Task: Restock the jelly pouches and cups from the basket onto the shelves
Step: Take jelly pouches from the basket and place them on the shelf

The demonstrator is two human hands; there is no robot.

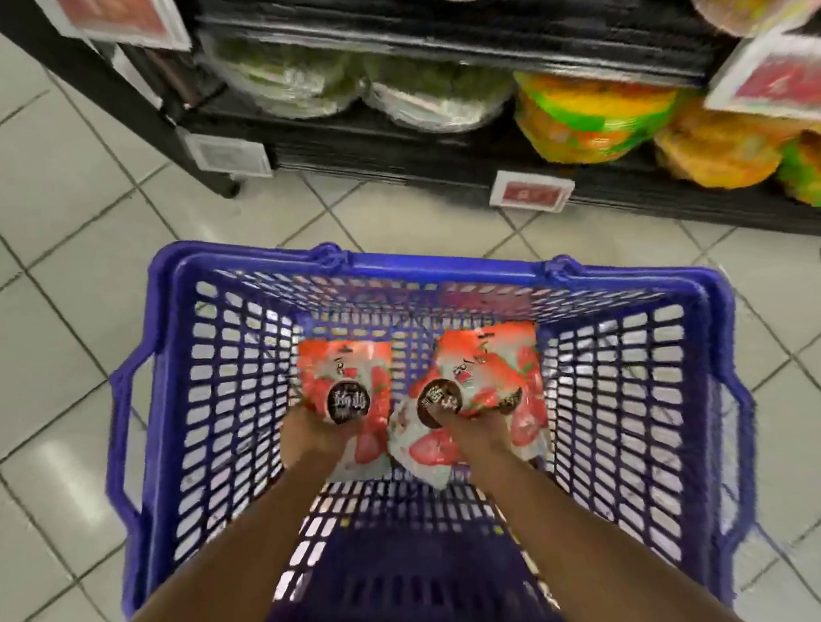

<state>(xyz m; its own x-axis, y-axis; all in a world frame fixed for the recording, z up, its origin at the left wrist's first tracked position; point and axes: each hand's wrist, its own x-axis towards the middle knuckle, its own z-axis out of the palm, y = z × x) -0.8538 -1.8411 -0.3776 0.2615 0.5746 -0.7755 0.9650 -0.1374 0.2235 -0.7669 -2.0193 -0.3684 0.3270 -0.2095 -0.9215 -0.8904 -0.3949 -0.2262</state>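
Note:
A blue plastic basket [444, 269] stands on the tiled floor below me. Both my arms reach down into it. My left hand [312, 435] is closed on a red-and-white strawberry jelly pouch [349, 373] at the basket's left middle. My right hand [477, 430] grips another strawberry pouch [492, 365] just to the right. More pouches [423, 451] of the same kind lie under and between my hands on the basket bottom. The frame is blurred by motion.
A black shelf unit [433, 156] runs across the top, a short way beyond the basket. Its lowest shelf holds green-lidded tubs [436, 90] and orange-and-green packs [591, 119]. Red price tags [530, 192] hang on the shelf edges. Grey floor tiles [37, 248] surround the basket.

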